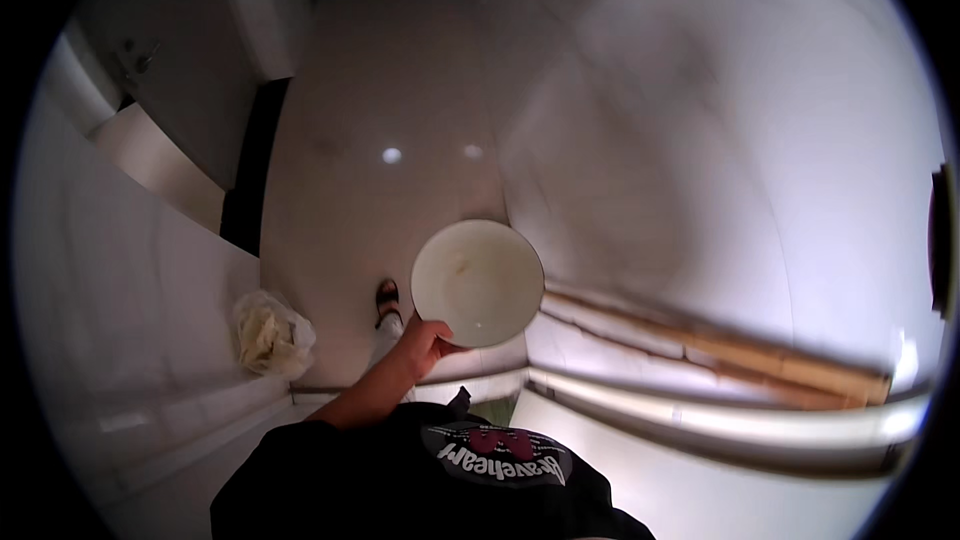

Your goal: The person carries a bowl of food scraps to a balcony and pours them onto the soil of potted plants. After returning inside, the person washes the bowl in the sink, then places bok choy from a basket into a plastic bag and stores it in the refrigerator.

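My left hand point(431, 341) grips the near rim of a round, pale bowl point(480, 277), with the thumb over the edge. The bowl is held out over the tiled floor, and I look straight down into it. A small brownish mark shows on its inner surface; whether any liquid lies in it I cannot tell. My right hand is out of view. Below the bowl's left side, a foot in a dark sandal point(387, 300) rests on the floor.
A translucent plastic bag point(274, 334) with pale contents sits against the left wall. Further up on the left stands a grey door point(176, 67) beside a black threshold strip point(251, 172). Marble-like wall panels point(645, 127) and a light-brown ledge point(750, 356) are on the right.
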Available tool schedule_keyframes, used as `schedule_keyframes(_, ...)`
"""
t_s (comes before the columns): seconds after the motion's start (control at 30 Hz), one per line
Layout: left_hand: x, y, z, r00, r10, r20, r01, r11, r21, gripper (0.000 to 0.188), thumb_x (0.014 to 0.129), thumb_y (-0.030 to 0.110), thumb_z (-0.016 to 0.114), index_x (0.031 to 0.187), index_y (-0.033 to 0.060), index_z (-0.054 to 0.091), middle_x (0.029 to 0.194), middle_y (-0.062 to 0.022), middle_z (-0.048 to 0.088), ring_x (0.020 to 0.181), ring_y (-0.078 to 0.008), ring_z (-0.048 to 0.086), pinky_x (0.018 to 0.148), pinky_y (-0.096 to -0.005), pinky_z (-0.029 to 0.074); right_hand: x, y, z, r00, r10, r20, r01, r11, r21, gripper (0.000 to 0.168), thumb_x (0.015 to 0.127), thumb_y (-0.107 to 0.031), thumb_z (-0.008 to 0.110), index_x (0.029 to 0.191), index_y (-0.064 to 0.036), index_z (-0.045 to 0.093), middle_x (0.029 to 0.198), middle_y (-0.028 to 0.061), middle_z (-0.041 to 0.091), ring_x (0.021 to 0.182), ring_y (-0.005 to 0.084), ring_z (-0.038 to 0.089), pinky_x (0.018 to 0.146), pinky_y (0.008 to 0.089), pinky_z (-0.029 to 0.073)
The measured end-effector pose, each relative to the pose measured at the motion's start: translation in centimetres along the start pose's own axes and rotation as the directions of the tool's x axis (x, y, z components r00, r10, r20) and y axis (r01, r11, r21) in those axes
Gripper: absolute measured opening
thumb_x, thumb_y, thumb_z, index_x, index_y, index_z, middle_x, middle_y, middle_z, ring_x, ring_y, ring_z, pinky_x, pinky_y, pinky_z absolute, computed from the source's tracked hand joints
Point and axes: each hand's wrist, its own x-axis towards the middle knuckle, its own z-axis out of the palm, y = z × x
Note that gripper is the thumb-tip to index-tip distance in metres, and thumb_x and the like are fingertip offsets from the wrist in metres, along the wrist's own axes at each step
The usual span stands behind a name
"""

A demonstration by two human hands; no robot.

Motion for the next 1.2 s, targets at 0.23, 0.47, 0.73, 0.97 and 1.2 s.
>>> schedule_keyframes(0.23, 2.0, 7.9, 3.2, 0.984, 0.088, -0.153, -0.063, 0.986, 0.157, 0.082, 0.058, -0.006, 0.047, 0.136, 0.0110, 0.028, 0.120, -0.0164, 0.048, 0.103, -0.0378, 0.058, 0.073, -0.0524, 0.057, 1.1, -12.6, 7.9, 0.978, -0.029, 0.208, 0.106, 0.923, -0.370, 0.032, 0.086, -0.016, 0.056, 0.116, -0.006, 0.052, 0.106, 0.0105, 0.059, 0.092, 0.0285, 0.064, 0.066, 0.0425, 0.052)
schedule_keyframes(0.47, 9.1, 14.7, 4.9, 0.979, 0.141, -0.149, -0.135, 0.990, 0.051, 0.074, 0.063, -0.007, 0.048, 0.133, 0.0047, 0.030, 0.118, -0.0186, 0.051, 0.100, -0.0396, 0.059, 0.073, -0.0518, 0.058, 6.0, -21.4, 13.9, 0.925, -0.202, 0.322, 0.330, 0.848, -0.415, 0.031, 0.086, -0.014, 0.059, 0.114, -0.004, 0.056, 0.096, 0.0116, 0.065, 0.077, 0.0250, 0.067, 0.055, 0.0356, 0.053)
schedule_keyframes(0.73, 16.4, 23.3, 8.5, 0.938, 0.265, -0.223, -0.256, 0.964, 0.068, 0.076, 0.060, -0.008, 0.048, 0.133, 0.0022, 0.028, 0.124, -0.0192, 0.045, 0.108, -0.0411, 0.054, 0.078, -0.0506, 0.057, 12.2, -37.2, 36.9, 0.730, -0.283, 0.622, 0.630, 0.631, -0.452, 0.032, 0.086, -0.021, 0.061, 0.114, -0.005, 0.057, 0.092, 0.0074, 0.065, 0.073, 0.0184, 0.065, 0.060, 0.0304, 0.052)
schedule_keyframes(0.97, 23.7, 28.1, 8.8, 0.919, 0.322, -0.228, -0.327, 0.945, 0.017, 0.072, 0.061, -0.004, 0.048, 0.131, -0.0013, 0.032, 0.123, -0.0202, 0.048, 0.107, -0.0419, 0.055, 0.083, -0.0530, 0.054, 5.9, -49.1, 55.7, 0.437, -0.154, 0.886, 0.717, 0.655, -0.240, 0.041, 0.090, -0.037, 0.055, 0.119, -0.007, 0.054, 0.101, 0.0073, 0.063, 0.083, 0.0164, 0.062, 0.068, 0.0299, 0.051)
schedule_keyframes(1.2, 31.9, 34.9, 10.0, 0.927, 0.308, -0.214, -0.326, 0.944, -0.052, 0.074, 0.060, -0.004, 0.048, 0.132, -0.0016, 0.031, 0.123, -0.0228, 0.047, 0.105, -0.0430, 0.056, 0.080, -0.0548, 0.055, 3.9, -54.5, 66.0, 0.332, -0.026, 0.943, 0.564, 0.807, -0.177, 0.065, 0.087, -0.060, 0.047, 0.132, -0.014, 0.043, 0.124, 0.0084, 0.052, 0.109, 0.0245, 0.052, 0.079, 0.0453, 0.051)
